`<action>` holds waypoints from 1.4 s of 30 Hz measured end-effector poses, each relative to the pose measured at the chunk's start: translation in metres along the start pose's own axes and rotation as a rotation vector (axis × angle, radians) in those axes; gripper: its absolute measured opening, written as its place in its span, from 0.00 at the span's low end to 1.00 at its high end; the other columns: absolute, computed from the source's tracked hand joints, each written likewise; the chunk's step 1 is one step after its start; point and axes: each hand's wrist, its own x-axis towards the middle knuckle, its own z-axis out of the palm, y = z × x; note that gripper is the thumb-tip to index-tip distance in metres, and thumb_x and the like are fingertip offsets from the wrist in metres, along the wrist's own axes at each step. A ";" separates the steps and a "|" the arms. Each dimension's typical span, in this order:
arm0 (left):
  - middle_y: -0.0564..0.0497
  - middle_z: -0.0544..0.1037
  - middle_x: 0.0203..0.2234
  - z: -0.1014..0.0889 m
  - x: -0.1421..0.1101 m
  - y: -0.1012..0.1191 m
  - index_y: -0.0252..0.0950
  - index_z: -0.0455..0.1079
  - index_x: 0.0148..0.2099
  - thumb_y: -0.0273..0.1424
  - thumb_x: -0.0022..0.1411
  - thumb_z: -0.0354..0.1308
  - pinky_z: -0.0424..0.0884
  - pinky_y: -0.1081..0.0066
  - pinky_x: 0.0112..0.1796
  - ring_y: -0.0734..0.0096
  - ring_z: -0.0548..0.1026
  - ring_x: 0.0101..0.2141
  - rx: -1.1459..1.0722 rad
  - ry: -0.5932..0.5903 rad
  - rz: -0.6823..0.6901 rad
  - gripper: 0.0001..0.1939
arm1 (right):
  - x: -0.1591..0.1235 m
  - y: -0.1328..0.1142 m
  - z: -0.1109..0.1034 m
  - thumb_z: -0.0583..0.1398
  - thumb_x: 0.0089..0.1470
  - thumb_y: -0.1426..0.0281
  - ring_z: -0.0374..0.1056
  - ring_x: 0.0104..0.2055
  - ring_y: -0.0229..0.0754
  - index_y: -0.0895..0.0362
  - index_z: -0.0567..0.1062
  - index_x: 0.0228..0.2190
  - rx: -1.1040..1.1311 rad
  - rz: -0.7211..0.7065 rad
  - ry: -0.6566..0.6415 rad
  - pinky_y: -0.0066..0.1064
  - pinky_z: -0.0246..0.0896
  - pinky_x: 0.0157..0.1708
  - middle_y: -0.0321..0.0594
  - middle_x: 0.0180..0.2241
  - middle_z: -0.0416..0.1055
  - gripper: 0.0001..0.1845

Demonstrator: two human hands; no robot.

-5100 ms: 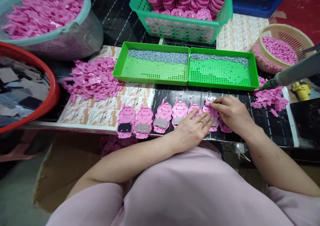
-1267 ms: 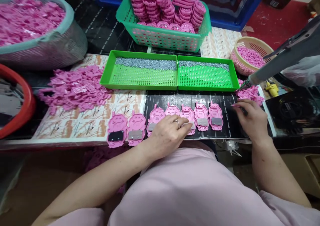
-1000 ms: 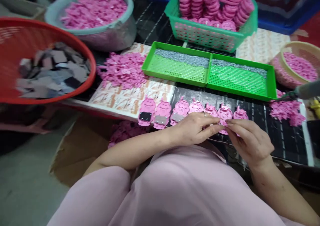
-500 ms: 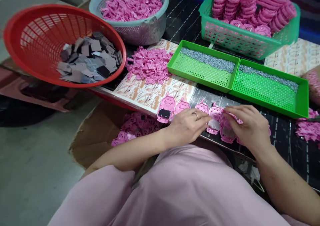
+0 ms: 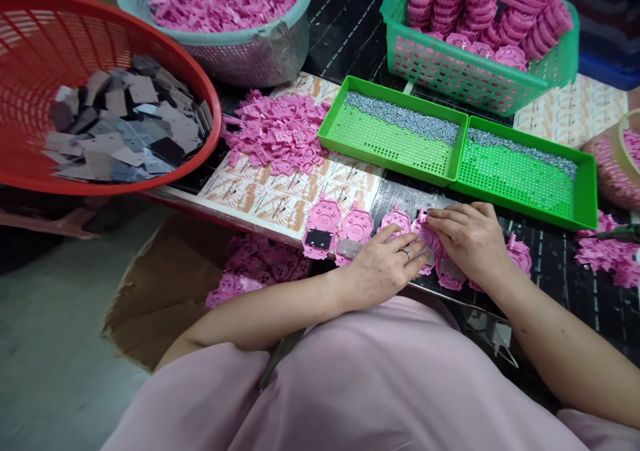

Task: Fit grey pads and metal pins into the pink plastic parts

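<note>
A row of pink plastic shells [image 5: 322, 228] with grey plates lies along the table's near edge. My left hand [image 5: 383, 264] lies flat over the middle shells, fingers stretched out, a ring on one finger. My right hand [image 5: 470, 238] rests next to it on a pink shell [image 5: 426, 234], fingertips pressed together at the shell's top; what they pinch is too small to make out. Another shell [image 5: 520, 256] shows to the right of my right wrist.
Two green trays [image 5: 395, 144] hold small metal screws. A loose pink parts pile [image 5: 280, 128] lies left of them. A red basket [image 5: 30, 38] holds grey squares. Behind stand a grey basket [image 5: 260, 44] of pink pieces and a green basket [image 5: 470, 78] of stacked shells. A cardboard box [image 5: 160, 284] sits below.
The view has swung left and settled. My right hand came back from the right side to the row of shells, and both hands now rest together on the middle shells.
</note>
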 end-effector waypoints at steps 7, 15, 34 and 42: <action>0.43 0.78 0.48 -0.003 0.000 -0.002 0.32 0.72 0.53 0.26 0.68 0.54 0.66 0.56 0.53 0.61 0.74 0.51 -0.033 -0.030 0.003 0.13 | 0.008 -0.022 0.000 0.55 0.63 0.69 0.71 0.50 0.44 0.57 0.79 0.36 -0.048 0.139 -0.076 0.43 0.50 0.53 0.39 0.43 0.79 0.12; 0.44 0.80 0.46 -0.005 0.009 -0.007 0.33 0.74 0.49 0.27 0.68 0.53 0.68 0.52 0.52 0.58 0.77 0.46 -0.046 -0.025 0.041 0.11 | -0.017 -0.009 -0.022 0.52 0.64 0.62 0.67 0.56 0.41 0.53 0.79 0.44 -0.015 0.328 -0.010 0.35 0.63 0.52 0.41 0.55 0.71 0.17; 0.45 0.80 0.41 -0.022 0.023 -0.011 0.34 0.74 0.45 0.25 0.67 0.54 0.73 0.61 0.43 0.64 0.78 0.39 -0.084 0.072 0.028 0.08 | -0.143 0.082 -0.060 0.56 0.59 0.67 0.73 0.39 0.52 0.60 0.81 0.40 -0.246 0.880 0.029 0.42 0.67 0.38 0.51 0.38 0.79 0.15; 0.49 0.80 0.33 -0.014 0.028 0.005 0.31 0.73 0.48 0.28 0.71 0.48 0.75 0.72 0.38 0.71 0.79 0.34 -0.358 0.072 -0.116 0.12 | -0.067 -0.013 -0.060 0.64 0.54 0.66 0.75 0.30 0.36 0.51 0.80 0.35 0.580 0.630 0.224 0.25 0.71 0.31 0.34 0.32 0.80 0.06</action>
